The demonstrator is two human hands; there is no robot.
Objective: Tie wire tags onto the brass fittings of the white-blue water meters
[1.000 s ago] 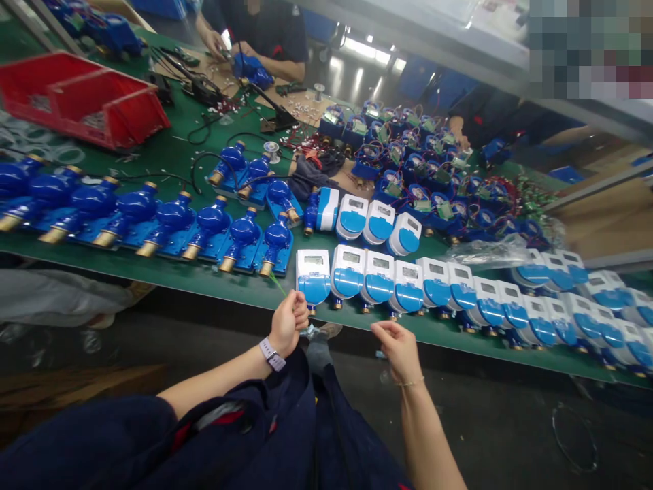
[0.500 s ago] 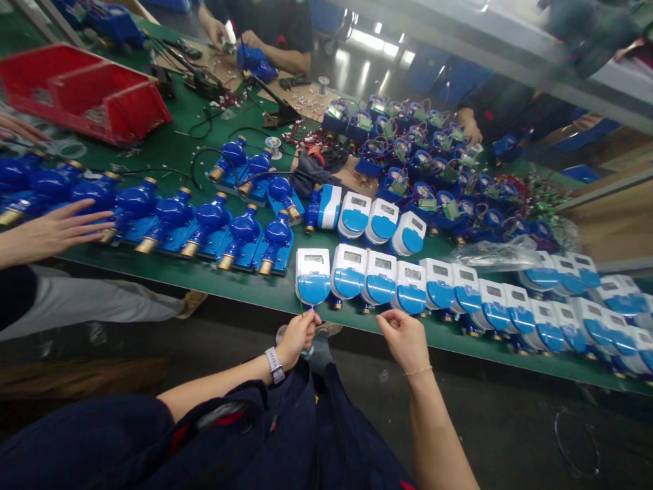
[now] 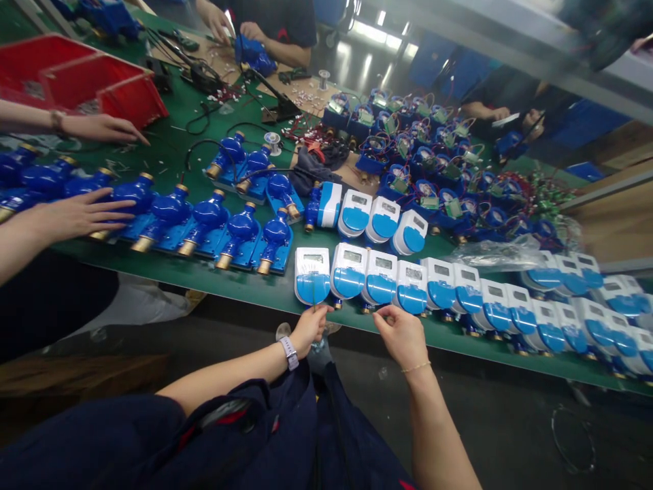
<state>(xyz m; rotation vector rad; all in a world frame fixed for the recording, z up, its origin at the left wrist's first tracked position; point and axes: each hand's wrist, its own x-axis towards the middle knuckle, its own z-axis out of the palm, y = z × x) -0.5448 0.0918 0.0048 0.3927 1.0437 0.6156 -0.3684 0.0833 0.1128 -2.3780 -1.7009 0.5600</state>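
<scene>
My left hand [image 3: 310,329] is closed in a pinch on a thin green strand just below the first white-and-blue meter [image 3: 312,275] at the front edge of the green table [image 3: 168,153]. My right hand [image 3: 403,335] is also pinched shut, just under the third and fourth meters [image 3: 380,278] of the same row; what it holds is too small to name. A long row of white-and-blue meters [image 3: 490,303] runs to the right along the table edge.
A co-worker's hands [image 3: 76,215] rest on a row of blue meter bodies with brass ends [image 3: 204,224] at left, near red bins [image 3: 76,85]. More people work at the far side among wired blue units [image 3: 423,163]. A clear plastic bag [image 3: 497,253] lies at right.
Both my hands have risen to the table edge under the front meters. A co-worker's hands have come in from the left onto the blue bodies and near the red bins.
</scene>
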